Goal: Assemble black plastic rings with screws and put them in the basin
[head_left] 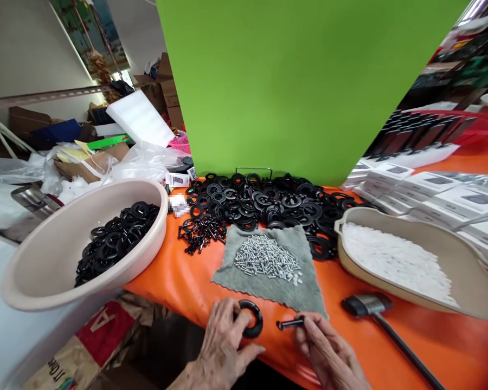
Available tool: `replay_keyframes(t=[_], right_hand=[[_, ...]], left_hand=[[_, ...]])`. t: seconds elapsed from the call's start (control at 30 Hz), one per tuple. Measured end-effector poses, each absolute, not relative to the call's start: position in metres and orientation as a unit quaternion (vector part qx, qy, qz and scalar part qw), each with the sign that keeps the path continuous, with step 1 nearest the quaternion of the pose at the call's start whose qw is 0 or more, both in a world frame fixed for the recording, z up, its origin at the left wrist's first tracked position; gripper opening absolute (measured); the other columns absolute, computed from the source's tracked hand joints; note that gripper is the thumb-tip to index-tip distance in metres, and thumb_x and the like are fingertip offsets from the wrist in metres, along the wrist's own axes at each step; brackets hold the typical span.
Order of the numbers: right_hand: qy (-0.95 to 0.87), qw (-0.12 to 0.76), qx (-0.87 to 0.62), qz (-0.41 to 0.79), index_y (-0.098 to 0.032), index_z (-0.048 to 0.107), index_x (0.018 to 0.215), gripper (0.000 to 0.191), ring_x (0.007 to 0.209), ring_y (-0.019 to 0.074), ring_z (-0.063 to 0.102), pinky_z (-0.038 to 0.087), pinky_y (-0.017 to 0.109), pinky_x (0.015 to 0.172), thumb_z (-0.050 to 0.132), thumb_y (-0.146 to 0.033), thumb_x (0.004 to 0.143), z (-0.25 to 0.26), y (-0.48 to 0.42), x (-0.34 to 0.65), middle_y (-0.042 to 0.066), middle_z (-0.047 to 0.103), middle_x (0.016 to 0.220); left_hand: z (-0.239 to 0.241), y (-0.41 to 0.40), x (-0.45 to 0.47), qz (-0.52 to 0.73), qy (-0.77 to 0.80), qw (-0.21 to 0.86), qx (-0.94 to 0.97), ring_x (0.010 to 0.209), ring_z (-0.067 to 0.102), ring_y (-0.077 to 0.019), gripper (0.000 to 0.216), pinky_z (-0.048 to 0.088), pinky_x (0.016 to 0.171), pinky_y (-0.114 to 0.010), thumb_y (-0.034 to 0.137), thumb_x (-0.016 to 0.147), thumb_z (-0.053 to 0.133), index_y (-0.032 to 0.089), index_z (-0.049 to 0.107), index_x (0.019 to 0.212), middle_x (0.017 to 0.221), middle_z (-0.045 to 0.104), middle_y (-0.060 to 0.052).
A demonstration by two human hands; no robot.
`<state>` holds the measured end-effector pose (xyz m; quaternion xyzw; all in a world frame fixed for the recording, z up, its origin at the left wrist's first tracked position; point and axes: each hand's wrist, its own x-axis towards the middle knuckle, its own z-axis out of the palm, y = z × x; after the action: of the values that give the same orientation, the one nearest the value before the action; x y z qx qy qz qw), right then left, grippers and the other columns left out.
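We find the chief risk at the black pin (289, 324). The right hand (325, 346) pinches it at one end only, so a loose pinch could drop it onto the slick orange table cover (162, 281), where it could roll away. The black rubber ring (252, 319) presents a similar risk: the left hand (222, 338) is closed on its left side, and any easing of that grip could let the ring slide or tip. We also note that a stray sleeve could scatter the silver screws (266, 259) heaped on the gray cloth (268, 295) just above the hands.

We locate the ring at bottom center of the frame, touching the left hand's fingers (231, 319). The pin lies between the hands, just beside the right hand's fingertips (303, 325), with its free end pointing left toward the ring and a short gap between them.
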<state>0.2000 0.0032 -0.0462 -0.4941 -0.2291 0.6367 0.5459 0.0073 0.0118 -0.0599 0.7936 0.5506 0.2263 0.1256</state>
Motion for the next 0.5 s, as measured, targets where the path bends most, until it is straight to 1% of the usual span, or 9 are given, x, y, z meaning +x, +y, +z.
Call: replay_keyframes(t=[0.07, 0.1, 0.13, 0.2, 0.3, 0.4, 0.5], right_hand=[[-0.231, 0.543, -0.490, 0.642, -0.023, 0.068, 0.079, 0.030, 0.059, 0.0105, 0.050, 0.045, 0.017, 0.056, 0.078, -0.050, 0.069, -0.048, 0.005, 0.199, -0.002, 0.059, 0.065], [-0.229, 0.546, -0.488, 0.642, -0.023, 0.069, 0.080, 0.029, 0.058, 0.0096, 0.049, 0.044, 0.016, 0.055, 0.077, -0.049, 0.070, -0.049, 0.006, 0.198, -0.002, 0.059, 0.063], [-0.226, 0.553, -0.486, 0.638, -0.022, 0.069, 0.081, 0.028, 0.056, 0.0089, 0.047, 0.043, 0.015, 0.053, 0.076, -0.048, 0.072, -0.049, 0.007, 0.197, -0.002, 0.057, 0.062], [-0.231, 0.567, -0.490, 0.620, -0.022, 0.068, 0.081, 0.027, 0.055, 0.0086, 0.044, 0.041, 0.015, 0.052, 0.074, -0.048, 0.073, -0.051, 0.008, 0.195, -0.003, 0.055, 0.061], [-0.262, 0.555, -0.522, 0.593, -0.021, 0.067, 0.079, 0.030, 0.056, 0.0097, 0.045, 0.041, 0.017, 0.051, 0.071, -0.051, 0.075, -0.053, 0.007, 0.195, -0.002, 0.054, 0.061], [-0.299, 0.519, -0.570, 0.563, -0.020, 0.066, 0.079, 0.039, 0.056, 0.0108, 0.047, 0.040, 0.018, 0.050, 0.071, -0.057, 0.071, -0.052, 0.007, 0.198, -0.001, 0.056, 0.060], [-0.331, 0.498, -0.596, 0.536, -0.019, 0.064, 0.079, 0.042, 0.056, 0.0111, 0.047, 0.040, 0.019, 0.051, 0.070, -0.060, 0.071, -0.045, 0.008, 0.199, -0.001, 0.057, 0.061]], left_hand=[[-0.057, 0.014, 0.009, 0.220, 0.582, 0.162, 0.766, 0.095, 0.053, -0.0296, 0.058, 0.049, 0.084, -0.048, 0.029, 0.060, 0.083, 0.019, 0.057, 0.111, 0.104, 0.053, -0.010], [-0.054, 0.016, 0.010, 0.217, 0.590, 0.176, 0.758, 0.100, 0.051, -0.0315, 0.063, 0.048, 0.087, -0.050, 0.029, 0.060, 0.083, 0.017, 0.055, 0.116, 0.108, 0.053, -0.012], [-0.051, 0.019, 0.012, 0.214, 0.591, 0.190, 0.754, 0.103, 0.050, -0.0321, 0.064, 0.047, 0.091, -0.051, 0.027, 0.062, 0.081, 0.016, 0.054, 0.119, 0.109, 0.053, -0.012], [-0.048, 0.023, 0.016, 0.206, 0.582, 0.222, 0.755, 0.104, 0.049, -0.0307, 0.056, 0.045, 0.094, -0.051, 0.022, 0.069, 0.074, 0.015, 0.053, 0.120, 0.108, 0.053, -0.012], [-0.052, 0.023, 0.024, 0.208, 0.585, 0.242, 0.745, 0.108, 0.047, -0.0313, 0.052, 0.043, 0.097, -0.052, 0.020, 0.074, 0.066, 0.013, 0.052, 0.123, 0.109, 0.053, -0.013], [-0.062, 0.020, 0.029, 0.215, 0.592, 0.236, 0.740, 0.114, 0.044, -0.0340, 0.054, 0.039, 0.101, -0.056, 0.021, 0.074, 0.064, 0.012, 0.051, 0.125, 0.114, 0.050, -0.015], [-0.061, 0.020, 0.028, 0.217, 0.589, 0.245, 0.739, 0.112, 0.045, -0.0338, 0.055, 0.039, 0.101, -0.056, 0.019, 0.071, 0.064, 0.015, 0.052, 0.124, 0.112, 0.051, -0.014]])
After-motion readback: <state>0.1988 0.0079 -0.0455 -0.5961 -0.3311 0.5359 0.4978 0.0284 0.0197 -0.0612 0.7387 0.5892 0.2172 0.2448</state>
